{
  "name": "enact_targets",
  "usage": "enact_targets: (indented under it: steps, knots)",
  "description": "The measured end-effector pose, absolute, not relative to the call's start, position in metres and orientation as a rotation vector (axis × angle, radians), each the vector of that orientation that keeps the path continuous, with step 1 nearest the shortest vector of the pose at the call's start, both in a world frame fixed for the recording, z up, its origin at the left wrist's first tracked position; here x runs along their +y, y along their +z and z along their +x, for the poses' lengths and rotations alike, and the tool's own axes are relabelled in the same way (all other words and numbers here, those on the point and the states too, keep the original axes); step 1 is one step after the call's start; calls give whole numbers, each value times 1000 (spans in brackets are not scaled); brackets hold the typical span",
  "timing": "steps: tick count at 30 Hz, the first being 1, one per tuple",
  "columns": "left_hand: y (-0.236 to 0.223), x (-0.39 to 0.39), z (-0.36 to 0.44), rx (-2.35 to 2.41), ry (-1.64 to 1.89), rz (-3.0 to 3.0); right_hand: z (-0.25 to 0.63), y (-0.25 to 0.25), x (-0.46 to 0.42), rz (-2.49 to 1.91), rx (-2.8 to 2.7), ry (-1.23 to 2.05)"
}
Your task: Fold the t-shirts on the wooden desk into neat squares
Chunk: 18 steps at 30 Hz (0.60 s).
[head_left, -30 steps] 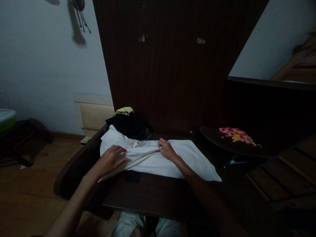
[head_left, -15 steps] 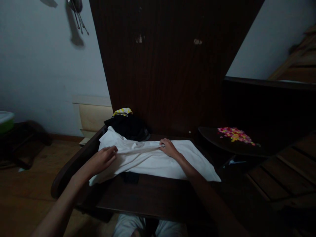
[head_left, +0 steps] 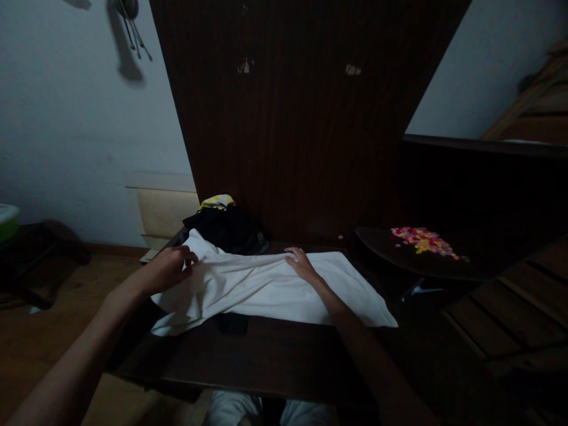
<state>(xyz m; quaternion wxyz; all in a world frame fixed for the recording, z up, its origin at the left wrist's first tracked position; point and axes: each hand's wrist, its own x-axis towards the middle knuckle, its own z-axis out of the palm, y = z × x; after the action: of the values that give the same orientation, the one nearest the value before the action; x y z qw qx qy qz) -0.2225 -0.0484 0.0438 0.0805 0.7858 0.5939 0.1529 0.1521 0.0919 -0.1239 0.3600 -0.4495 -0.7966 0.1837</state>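
Note:
A white garment (head_left: 266, 290) lies stretched across the dark wooden bench, folded lengthwise, with diagonal creases in its left half. My left hand (head_left: 173, 269) is over its left end, fingers curled in a pinch on the cloth's upper edge. Farther right, my right hand (head_left: 302, 266) rests on the back edge of the garment at about its middle, its thumb and fingers apart and touching the fabric. A small dark cloth or flat item (head_left: 234, 323) shows from under the front edge.
Dark clothes (head_left: 226, 228) with a yellow-and-white piece (head_left: 217, 202) are heaped behind the garment. To the right, a dark curved shelf (head_left: 377, 242) bears pink and yellow petal-like bits (head_left: 423, 241). A tall dark wooden panel (head_left: 288, 130) stands behind the bench (head_left: 266, 361).
My left hand has moved left and slightly back, drawing the garment's left part out wider. My right hand has loosened from a pinch to spread fingers at nearly the same place.

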Motion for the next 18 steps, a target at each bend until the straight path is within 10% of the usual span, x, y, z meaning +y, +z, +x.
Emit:
enact_targets:
  steps: [18]
  knots:
    - [12, -59, -226, 1835, 545, 2405, 145, -126, 93, -1189, -2272, 272]
